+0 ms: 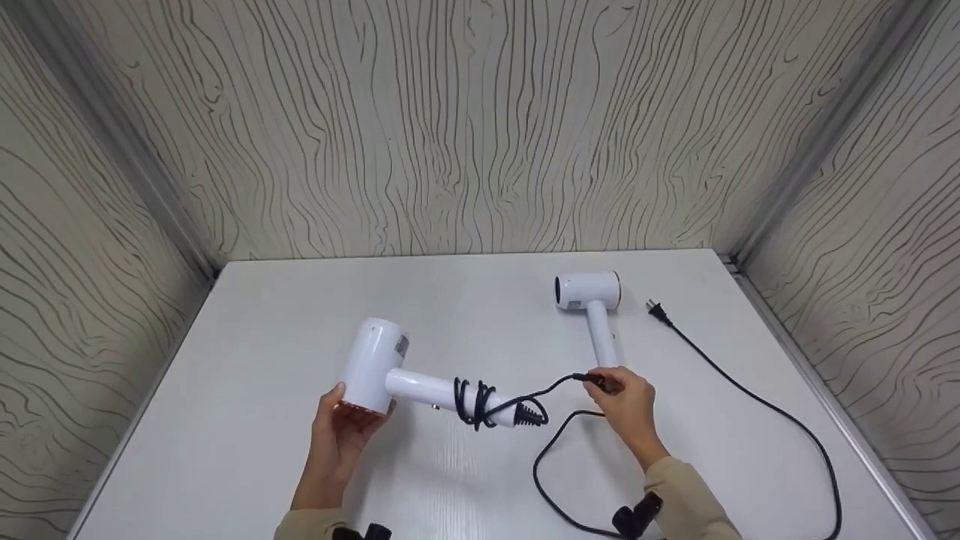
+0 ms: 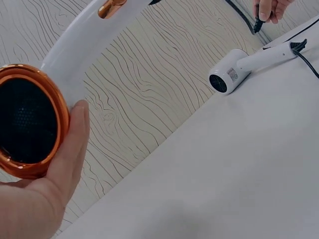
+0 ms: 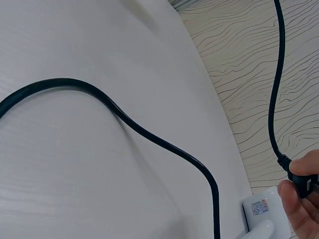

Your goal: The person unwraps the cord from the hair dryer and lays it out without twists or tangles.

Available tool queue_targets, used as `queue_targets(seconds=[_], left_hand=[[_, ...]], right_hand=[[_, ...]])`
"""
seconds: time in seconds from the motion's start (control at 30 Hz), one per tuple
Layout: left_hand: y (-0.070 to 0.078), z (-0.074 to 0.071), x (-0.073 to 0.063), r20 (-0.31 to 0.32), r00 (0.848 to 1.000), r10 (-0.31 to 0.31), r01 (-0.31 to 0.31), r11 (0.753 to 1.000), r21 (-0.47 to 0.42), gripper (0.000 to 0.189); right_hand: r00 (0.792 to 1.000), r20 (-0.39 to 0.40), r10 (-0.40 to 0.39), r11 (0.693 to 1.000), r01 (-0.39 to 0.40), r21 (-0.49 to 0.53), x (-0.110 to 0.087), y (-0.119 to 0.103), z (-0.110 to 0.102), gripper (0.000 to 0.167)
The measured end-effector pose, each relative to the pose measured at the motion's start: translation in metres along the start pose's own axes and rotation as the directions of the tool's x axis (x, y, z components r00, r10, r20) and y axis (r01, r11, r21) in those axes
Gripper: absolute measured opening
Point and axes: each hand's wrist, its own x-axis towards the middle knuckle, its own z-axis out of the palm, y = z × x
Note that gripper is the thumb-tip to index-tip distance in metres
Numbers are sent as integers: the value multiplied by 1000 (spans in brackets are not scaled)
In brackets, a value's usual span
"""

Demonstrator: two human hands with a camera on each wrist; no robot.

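A white hair dryer (image 1: pixel 367 364) is raised over the table, its barrel gripped near the rear rim by my left hand (image 1: pixel 339 442). In the left wrist view, the dryer's copper-rimmed round end (image 2: pixel 61 119) faces the camera. Black cord (image 1: pixel 480 405) is wound several times around its handle, which points right. From there the cord runs to a black plug (image 3: pixel 301 183), pinched between thumb and fingers of my right hand (image 1: pixel 631 409). Beyond the right hand lies a second white hair dryer (image 1: pixel 589 291), its handle end hidden behind that hand in the head view.
The second dryer's black cord (image 1: pixel 757 390) loops over the right side of the white table (image 1: pixel 247 330), past the near edge of view. Its two-pin plug (image 1: pixel 658 311) lies at the back right. Wood-patterned walls (image 1: pixel 450 135) enclose the back and both sides.
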Motion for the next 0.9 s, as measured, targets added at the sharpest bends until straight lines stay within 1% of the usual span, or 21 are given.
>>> queue_targets(seconds=[0.13, 0.2, 0.33, 0.43, 0.53, 0.63, 0.7, 0.8, 0.9], left_hand=[[1, 2, 2, -38, 999, 8, -11, 997, -73, 51], [1, 4, 2, -57, 998, 16, -22, 995, -102, 52], [2, 8, 3, -94, 995, 27, -44, 981, -187, 53], [2, 10, 5, -119, 993, 26, -54, 970, -237, 56], [3, 13, 6, -148, 989, 24, -62, 964, -259, 57], [3, 14, 8, -184, 983, 23, -75, 956, -284, 57], [4, 14, 10, -208, 978, 22, -87, 947, -310, 58], [5, 13, 12, -233, 972, 20, -102, 933, -345, 59], [6, 11, 13, -254, 967, 19, -110, 929, -353, 58]], right_hand=[[998, 47, -44, 997, 46, -55, -6, 0, -2, 15], [994, 87, -62, 994, 69, -85, -11, -1, -3, 16], [984, 158, -84, 987, 104, -122, -22, -5, -2, 19], [972, 201, -121, 980, 150, -134, -29, -6, 1, 21], [954, 253, -159, 972, 197, -131, -35, -6, 3, 22], [926, 333, -178, 969, 223, -103, -40, -7, 3, 20], [899, 403, -170, 973, 219, -77, -42, -9, 1, 18], [847, 507, -161, 978, 204, -31, -45, -15, -5, 16], [792, 591, -156, 983, 185, 12, -47, -21, -11, 15]])
